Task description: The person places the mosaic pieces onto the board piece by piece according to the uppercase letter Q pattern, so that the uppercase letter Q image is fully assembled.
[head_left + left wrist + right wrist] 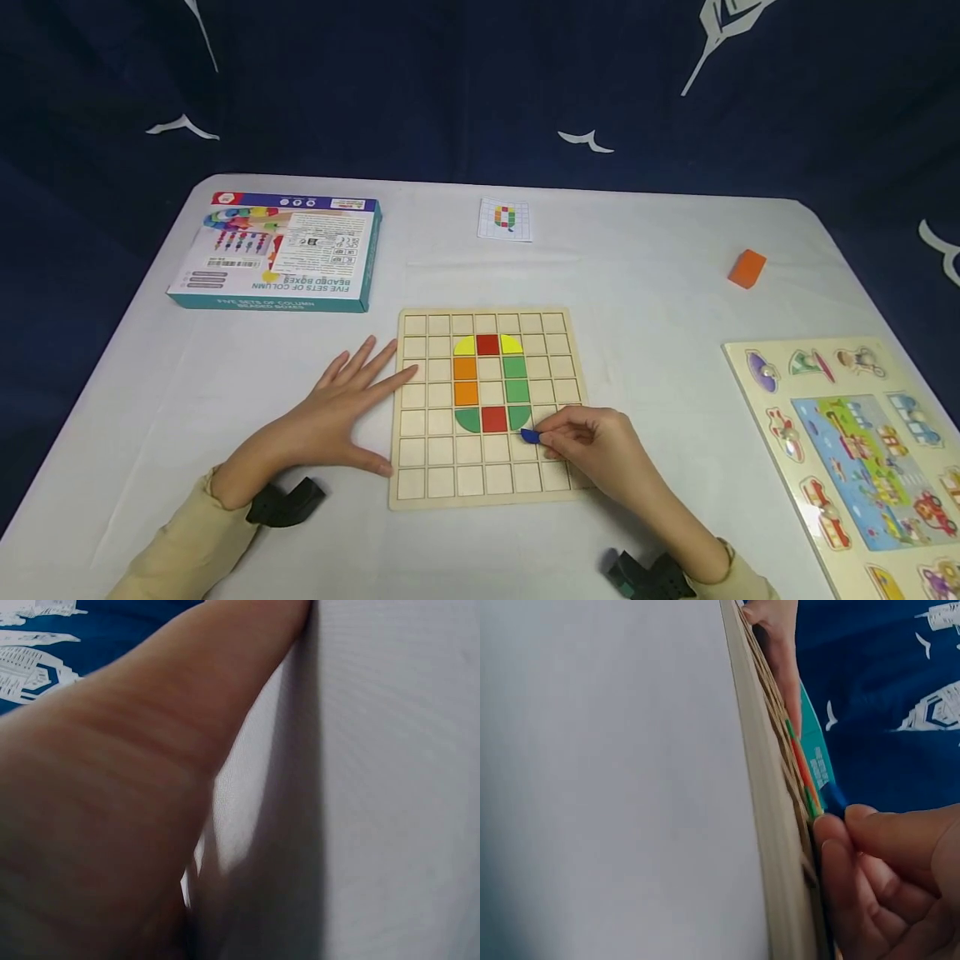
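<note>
A square wooden grid board (438, 481) lies flat on the white table. On it coloured tiles form a ring: yellow rounded corners (465, 346), red squares (487, 344), orange squares (465, 368), green squares (515, 367) and green rounded corners (468, 420). My left hand (330, 417) rests with fingers spread at the board's left edge, index fingertip over the grid and thumb at its lower side. Between thumb and fingertips my right hand (600, 446) pinches a small blue tile (529, 436), just below the lower right green corner. Its full shape is partly hidden by the fingers.
Behind the board lies a pattern card (505, 220) showing a similar coloured ring. A flat cardboard box (300, 250) is at the back left. To the right are an orange block (747, 269) and a picture puzzle board (862, 467).
</note>
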The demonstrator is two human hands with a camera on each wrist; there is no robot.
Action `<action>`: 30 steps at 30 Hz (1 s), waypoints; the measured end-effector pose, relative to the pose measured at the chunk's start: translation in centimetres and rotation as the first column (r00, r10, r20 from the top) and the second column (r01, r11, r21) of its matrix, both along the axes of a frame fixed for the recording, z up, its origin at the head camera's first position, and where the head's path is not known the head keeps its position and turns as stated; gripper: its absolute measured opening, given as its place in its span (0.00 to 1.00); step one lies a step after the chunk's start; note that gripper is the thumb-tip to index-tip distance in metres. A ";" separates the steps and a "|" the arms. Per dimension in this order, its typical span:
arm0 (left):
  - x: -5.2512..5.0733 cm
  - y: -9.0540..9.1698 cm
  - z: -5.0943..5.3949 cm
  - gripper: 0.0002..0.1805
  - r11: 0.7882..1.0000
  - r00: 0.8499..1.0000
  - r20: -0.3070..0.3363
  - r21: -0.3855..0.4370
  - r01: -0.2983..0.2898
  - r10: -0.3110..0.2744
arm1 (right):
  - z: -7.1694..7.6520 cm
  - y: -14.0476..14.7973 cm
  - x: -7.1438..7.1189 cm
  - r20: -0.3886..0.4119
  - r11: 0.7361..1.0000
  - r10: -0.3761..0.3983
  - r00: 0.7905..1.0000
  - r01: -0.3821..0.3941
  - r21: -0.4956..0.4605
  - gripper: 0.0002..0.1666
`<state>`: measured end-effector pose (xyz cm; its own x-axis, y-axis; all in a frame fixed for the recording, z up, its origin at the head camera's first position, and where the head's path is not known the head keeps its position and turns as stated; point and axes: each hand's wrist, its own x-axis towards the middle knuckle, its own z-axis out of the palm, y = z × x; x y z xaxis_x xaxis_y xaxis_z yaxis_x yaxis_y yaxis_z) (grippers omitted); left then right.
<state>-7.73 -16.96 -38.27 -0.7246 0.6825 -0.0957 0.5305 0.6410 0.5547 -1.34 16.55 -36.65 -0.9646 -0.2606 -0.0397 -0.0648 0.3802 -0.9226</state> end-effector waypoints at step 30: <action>0.3 0.0 -0.3 0.65 1.000 1.000 0.001 0.014 -0.007 0.007 | 0.1 -1.6 0.5 -0.202 0.954 0.052 0.978 0.012 0.300 0.08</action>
<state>-7.40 -16.95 -38.57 -0.7295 0.6784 -0.0871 0.5251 0.6371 0.5642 -0.86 14.94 -36.55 -0.9547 -0.2867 0.0797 -0.2511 0.6324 -0.7328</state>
